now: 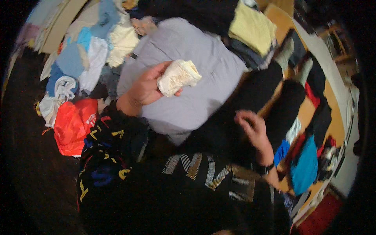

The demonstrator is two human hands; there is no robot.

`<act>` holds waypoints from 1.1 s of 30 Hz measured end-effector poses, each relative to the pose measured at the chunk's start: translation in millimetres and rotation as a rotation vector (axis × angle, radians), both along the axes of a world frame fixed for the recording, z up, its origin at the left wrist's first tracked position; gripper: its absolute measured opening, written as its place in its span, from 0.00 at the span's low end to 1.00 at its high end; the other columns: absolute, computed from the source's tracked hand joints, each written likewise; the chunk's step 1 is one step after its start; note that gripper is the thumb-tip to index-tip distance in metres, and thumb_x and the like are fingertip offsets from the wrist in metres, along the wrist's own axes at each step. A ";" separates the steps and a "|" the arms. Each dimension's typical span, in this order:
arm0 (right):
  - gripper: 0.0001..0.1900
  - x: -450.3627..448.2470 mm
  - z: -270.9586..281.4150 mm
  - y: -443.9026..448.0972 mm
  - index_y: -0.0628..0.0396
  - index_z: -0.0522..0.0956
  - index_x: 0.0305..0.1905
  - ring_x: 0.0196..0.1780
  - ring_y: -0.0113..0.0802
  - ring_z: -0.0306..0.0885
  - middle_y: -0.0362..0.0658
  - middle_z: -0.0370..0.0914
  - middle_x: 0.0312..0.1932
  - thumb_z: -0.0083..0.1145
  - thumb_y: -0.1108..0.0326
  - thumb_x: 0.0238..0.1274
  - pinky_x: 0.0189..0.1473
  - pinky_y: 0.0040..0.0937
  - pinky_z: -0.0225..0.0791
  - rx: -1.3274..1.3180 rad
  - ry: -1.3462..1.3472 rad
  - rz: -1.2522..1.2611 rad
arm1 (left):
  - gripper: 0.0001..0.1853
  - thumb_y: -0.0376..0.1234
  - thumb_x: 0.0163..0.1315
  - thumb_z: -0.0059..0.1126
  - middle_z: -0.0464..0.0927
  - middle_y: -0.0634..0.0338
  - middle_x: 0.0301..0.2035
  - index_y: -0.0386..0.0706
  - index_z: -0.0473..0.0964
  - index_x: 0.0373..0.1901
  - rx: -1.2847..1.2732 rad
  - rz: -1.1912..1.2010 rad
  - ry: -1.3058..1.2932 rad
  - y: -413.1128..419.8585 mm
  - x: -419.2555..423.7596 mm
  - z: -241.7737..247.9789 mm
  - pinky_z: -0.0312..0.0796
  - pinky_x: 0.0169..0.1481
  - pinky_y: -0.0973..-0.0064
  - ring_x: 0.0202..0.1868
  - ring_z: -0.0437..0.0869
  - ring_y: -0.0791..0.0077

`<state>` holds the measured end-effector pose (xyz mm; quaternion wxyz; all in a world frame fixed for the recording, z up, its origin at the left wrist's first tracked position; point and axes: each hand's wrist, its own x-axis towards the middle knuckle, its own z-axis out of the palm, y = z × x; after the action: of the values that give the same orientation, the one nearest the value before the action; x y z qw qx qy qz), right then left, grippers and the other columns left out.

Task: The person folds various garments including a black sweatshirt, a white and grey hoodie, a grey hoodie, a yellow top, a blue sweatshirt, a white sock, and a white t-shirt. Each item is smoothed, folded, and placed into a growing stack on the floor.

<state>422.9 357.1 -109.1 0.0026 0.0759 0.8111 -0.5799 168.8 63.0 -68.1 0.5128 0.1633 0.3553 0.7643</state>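
My left hand (144,88) grips a small rolled bundle of off-white cloth (177,77), which looks like a rolled sock with brownish marks on its side. It is held above a grey-lavender cushion or folded cloth (202,97) lying before me. My right hand (254,129), a dark band on its wrist, hovers above my dark-trousered lap with nothing in it. Its fingers are loosely bent, the thumb apart from them, and slightly blurred.
A heap of mixed clothes (70,61) lies at the left, beside a red plastic bag (75,126). Folded pale yellow cloth (252,28) tops a stack at the upper right. My legs (261,79) stretch that way. Teal cloth (304,167) and other garments lie right.
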 end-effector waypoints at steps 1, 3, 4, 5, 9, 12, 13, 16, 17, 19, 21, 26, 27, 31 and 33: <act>0.13 -3.4 9.5 -5.6 0.63 0.76 0.51 0.45 0.32 0.79 0.46 0.82 0.42 0.58 0.73 0.62 0.51 0.30 0.72 -0.110 -0.002 -0.012 | 0.33 0.26 0.65 0.49 0.65 0.49 0.63 0.40 0.52 0.71 0.012 -0.056 -0.020 9.5 22.8 -1.4 0.75 0.55 0.59 0.57 0.76 0.58; 0.16 -4.8 21.9 -19.0 0.62 0.73 0.56 0.46 0.28 0.77 0.42 0.80 0.44 0.58 0.74 0.63 0.50 0.27 0.71 -0.424 0.013 -0.075 | 0.35 0.23 0.64 0.49 0.64 0.49 0.63 0.44 0.49 0.72 -0.062 -0.109 -0.050 30.2 58.9 -4.1 0.76 0.54 0.58 0.57 0.76 0.57; 0.18 -4.1 25.3 -22.3 0.61 0.72 0.57 0.45 0.27 0.76 0.42 0.79 0.44 0.58 0.74 0.63 0.50 0.26 0.71 -0.464 0.039 -0.085 | 0.36 0.23 0.64 0.49 0.64 0.49 0.63 0.44 0.49 0.73 -0.079 -0.127 -0.088 39.8 76.5 -5.6 0.76 0.54 0.59 0.57 0.76 0.57; 0.20 -1.4 26.7 -25.4 0.60 0.71 0.59 0.44 0.26 0.76 0.41 0.79 0.43 0.58 0.74 0.63 0.49 0.25 0.71 -0.514 0.052 -0.071 | 0.36 0.22 0.64 0.49 0.64 0.49 0.63 0.45 0.49 0.73 -0.101 -0.139 -0.126 47.9 94.4 -7.3 0.77 0.54 0.59 0.57 0.76 0.57; 0.17 14.2 18.4 -29.5 0.60 0.75 0.52 0.42 0.22 0.74 0.38 0.77 0.40 0.64 0.71 0.58 0.44 0.21 0.69 -0.321 0.100 -0.074 | 0.37 0.24 0.62 0.56 0.67 0.50 0.59 0.45 0.50 0.72 -0.121 -0.250 -0.116 82.5 141.0 -22.1 0.77 0.53 0.61 0.54 0.77 0.61; 0.13 30.4 9.5 -19.1 0.60 0.77 0.43 0.41 0.25 0.74 0.40 0.77 0.38 0.66 0.70 0.55 0.43 0.24 0.68 -0.249 0.101 -0.156 | 0.30 0.25 0.59 0.60 0.73 0.57 0.50 0.39 0.59 0.62 -0.148 -0.290 0.018 100.0 159.8 -33.9 0.76 0.51 0.69 0.49 0.79 0.70; 0.12 34.8 6.4 -14.5 0.60 0.77 0.42 0.41 0.26 0.74 0.41 0.77 0.38 0.66 0.70 0.55 0.44 0.24 0.68 -0.215 0.151 -0.179 | 0.28 0.25 0.59 0.61 0.74 0.58 0.48 0.38 0.61 0.60 -0.160 -0.308 0.088 105.3 163.6 -37.3 0.76 0.51 0.71 0.47 0.80 0.72; 0.09 47.5 -0.5 -1.6 0.60 0.77 0.39 0.42 0.29 0.75 0.42 0.77 0.38 0.65 0.71 0.55 0.46 0.26 0.69 -0.147 0.215 -0.184 | 0.22 0.24 0.56 0.63 0.74 0.62 0.44 0.38 0.66 0.52 -0.261 -0.235 0.162 124.3 175.8 -44.7 0.73 0.51 0.77 0.45 0.78 0.79; 0.09 50.9 -2.9 1.8 0.61 0.77 0.38 0.42 0.29 0.75 0.42 0.77 0.38 0.65 0.72 0.55 0.46 0.27 0.69 -0.115 0.255 -0.194 | 0.22 0.24 0.55 0.63 0.74 0.63 0.44 0.38 0.67 0.51 -0.296 -0.224 0.156 130.2 179.7 -46.3 0.73 0.51 0.77 0.45 0.77 0.80; 0.07 58.3 -6.5 7.6 0.60 0.75 0.39 0.42 0.26 0.75 0.40 0.77 0.38 0.61 0.73 0.58 0.45 0.26 0.70 -0.177 0.235 -0.243 | 0.18 0.24 0.51 0.64 0.74 0.60 0.43 0.38 0.70 0.43 -0.258 -0.101 0.441 140.0 187.0 -47.4 0.71 0.52 0.76 0.45 0.76 0.77; 0.06 63.5 -9.6 11.1 0.59 0.74 0.40 0.42 0.23 0.75 0.39 0.77 0.38 0.59 0.73 0.60 0.43 0.24 0.70 -0.402 0.119 -0.350 | 0.17 0.24 0.48 0.64 0.74 0.59 0.43 0.37 0.71 0.40 -0.126 0.058 0.875 148.9 191.1 -48.1 0.70 0.52 0.75 0.45 0.76 0.75; 0.05 64.2 -7.9 9.3 0.59 0.72 0.41 0.41 0.23 0.74 0.39 0.77 0.38 0.56 0.73 0.63 0.43 0.24 0.71 -0.618 0.300 -0.576 | 0.08 0.23 0.55 0.60 0.76 0.58 0.39 0.39 0.69 0.32 -0.125 0.093 0.720 154.8 196.0 -55.2 0.68 0.49 0.78 0.41 0.76 0.77; 0.05 65.5 -4.1 7.1 0.59 0.72 0.40 0.40 0.26 0.75 0.40 0.77 0.37 0.56 0.73 0.62 0.43 0.26 0.71 -0.482 0.379 -0.563 | 0.07 0.22 0.55 0.58 0.76 0.59 0.37 0.38 0.70 0.32 -0.234 0.180 0.686 155.9 195.2 -59.3 0.69 0.46 0.79 0.39 0.76 0.78; 0.08 66.4 15.1 4.9 0.56 0.72 0.36 0.36 0.47 0.74 0.47 0.74 0.33 0.60 0.70 0.53 0.41 0.41 0.67 0.340 0.733 -0.110 | 0.06 0.23 0.60 0.52 0.76 0.59 0.32 0.40 0.73 0.37 -0.365 0.435 0.226 175.8 179.1 -85.0 0.73 0.36 0.78 0.30 0.78 0.75; 0.07 61.7 20.0 1.6 0.54 0.72 0.35 0.37 0.45 0.74 0.44 0.73 0.32 0.59 0.69 0.52 0.42 0.40 0.64 0.427 0.610 0.190 | 0.05 0.29 0.64 0.49 0.76 0.58 0.33 0.40 0.72 0.39 -0.280 0.304 -0.111 180.1 176.4 -94.1 0.76 0.37 0.73 0.31 0.80 0.71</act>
<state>484.6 358.7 -89.1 -0.2009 -0.1765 0.8806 -0.3912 345.1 243.2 -162.2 0.4282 -0.0073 0.4495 0.7839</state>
